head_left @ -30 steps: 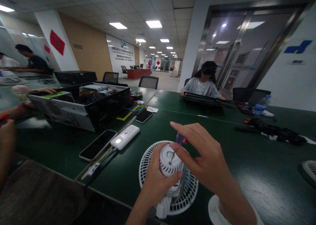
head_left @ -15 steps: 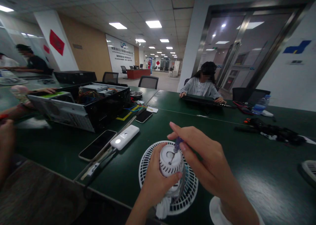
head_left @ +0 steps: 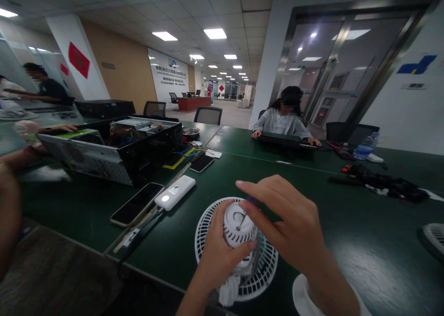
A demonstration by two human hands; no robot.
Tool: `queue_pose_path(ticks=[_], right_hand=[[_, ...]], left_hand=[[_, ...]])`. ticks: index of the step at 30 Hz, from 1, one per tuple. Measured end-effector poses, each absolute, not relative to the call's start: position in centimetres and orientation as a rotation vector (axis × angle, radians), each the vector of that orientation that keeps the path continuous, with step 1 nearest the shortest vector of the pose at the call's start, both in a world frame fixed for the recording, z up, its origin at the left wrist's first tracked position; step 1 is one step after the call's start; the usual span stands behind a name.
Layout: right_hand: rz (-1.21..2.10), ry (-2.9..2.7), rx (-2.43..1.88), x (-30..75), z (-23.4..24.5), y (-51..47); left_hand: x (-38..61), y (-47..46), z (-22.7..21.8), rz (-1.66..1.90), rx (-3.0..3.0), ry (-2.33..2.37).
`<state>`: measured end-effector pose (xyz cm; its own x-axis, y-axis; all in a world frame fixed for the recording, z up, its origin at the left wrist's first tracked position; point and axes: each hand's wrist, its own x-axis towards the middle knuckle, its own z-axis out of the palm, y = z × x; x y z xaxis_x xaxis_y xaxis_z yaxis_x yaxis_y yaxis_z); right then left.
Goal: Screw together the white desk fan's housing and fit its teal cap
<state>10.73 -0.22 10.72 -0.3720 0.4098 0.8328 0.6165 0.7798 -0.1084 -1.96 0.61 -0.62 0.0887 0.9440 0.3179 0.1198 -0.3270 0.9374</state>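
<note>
Lower centre: I have the left hand (head_left: 220, 253) wrapped round a white motor housing (head_left: 247, 228), thumb opposite fingers. The right hand (head_left: 293, 214), right of it, pinches a screwdriver (head_left: 252, 199) between thumb and fingers, index finger outstretched; the purple handle is mostly hidden. Its shaft slants down-left from the thumb to a dark spot on the housing's face. Housing: pale, round-topped, slotted round the edge, above a circular white grille (head_left: 274, 260). Beyond, left of centre: white power bank (head_left: 175, 192), then open computer case (head_left: 152, 152).
</note>
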Motion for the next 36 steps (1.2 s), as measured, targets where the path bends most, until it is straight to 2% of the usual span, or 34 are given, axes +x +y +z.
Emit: queue_pose_path(ticks=[2, 8, 14, 19, 25, 32, 36], right_hand=[[-0.312, -1.996, -0.809, 10.67, 10.65, -0.17], [-0.145, -2.041, -0.743, 10.79, 10.6, -0.36], [-0.297, -1.982, -0.808, 10.69, 10.68, -0.08], [-0.095, -2.055, -0.779, 10.91, 10.71, -0.24], [-0.298, -2.025, -0.797, 10.7, 10.61, 0.03], [-0.109, -2.085, -0.778, 10.99, 10.65, -0.35], [-0.303, -2.058, -0.811, 10.69, 10.6, -0.03]], left_hand=[[-1.98, 0.61, -0.62, 1.315, 1.587, 1.089], [-2.02, 0.6, -0.55, 1.324, 1.587, 1.027], [-2.12, 0.66, -0.96, 1.3, 1.59, 1.086], [-2.18, 0.67, -0.43, 1.287, 1.609, 1.017], [-2.11, 0.71, -0.58, 1.304, 1.581, 1.035], [-2.19, 0.69, -0.58, 1.311, 1.607, 1.002], [-2.18, 0.62, -0.77, 1.283, 1.602, 1.047]])
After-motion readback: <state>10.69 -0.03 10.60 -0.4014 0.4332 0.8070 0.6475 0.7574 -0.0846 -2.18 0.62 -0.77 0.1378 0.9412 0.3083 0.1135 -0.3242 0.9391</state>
